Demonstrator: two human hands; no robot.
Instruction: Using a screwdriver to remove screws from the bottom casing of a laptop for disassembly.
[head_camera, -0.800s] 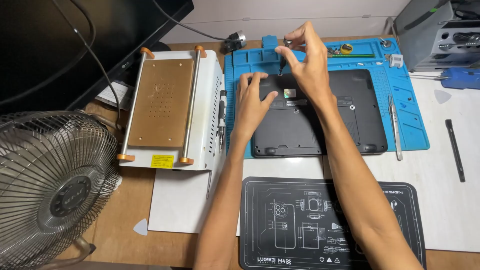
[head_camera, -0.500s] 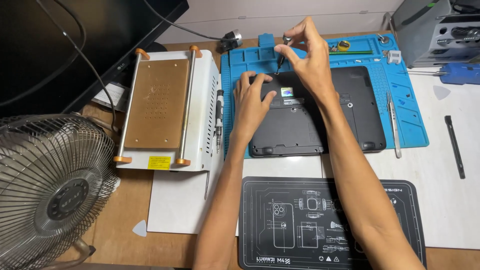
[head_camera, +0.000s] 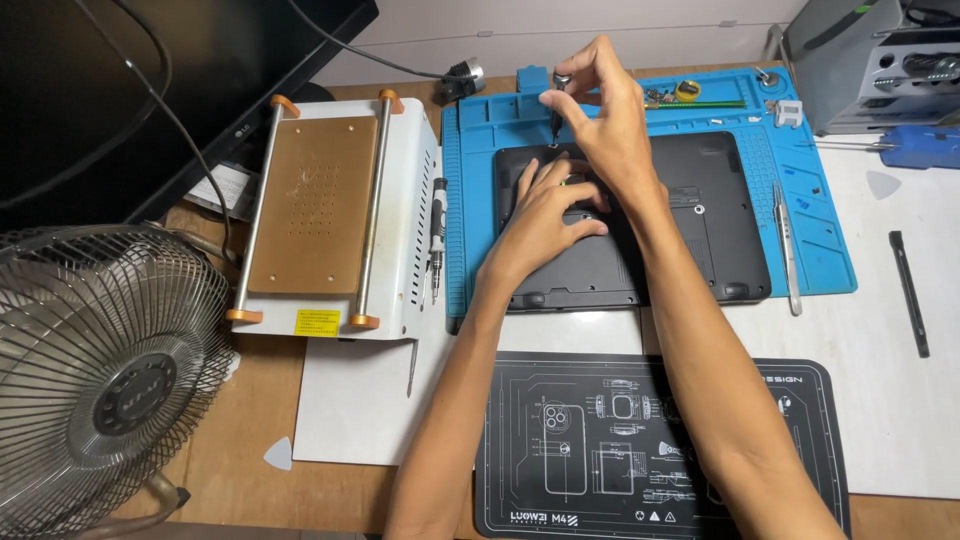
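— Two hands over what?
— Under both lies a black tablet (head_camera: 690, 215), back up, on a blue work mat (head_camera: 830, 250).
— Left hand (head_camera: 545, 215)?
— Flat, fingers spread, pressing the tablet.
— Right hand (head_camera: 605, 120)?
— Just beyond it, fingertips pinched around a small screwdriver (head_camera: 557, 108), upright, its tip at the tablet's far edge.

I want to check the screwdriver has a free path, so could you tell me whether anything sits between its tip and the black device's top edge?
Nothing visible does: the right hand holds the slim dark screwdriver upright, tip on the flat black device; the left hand rests lower.
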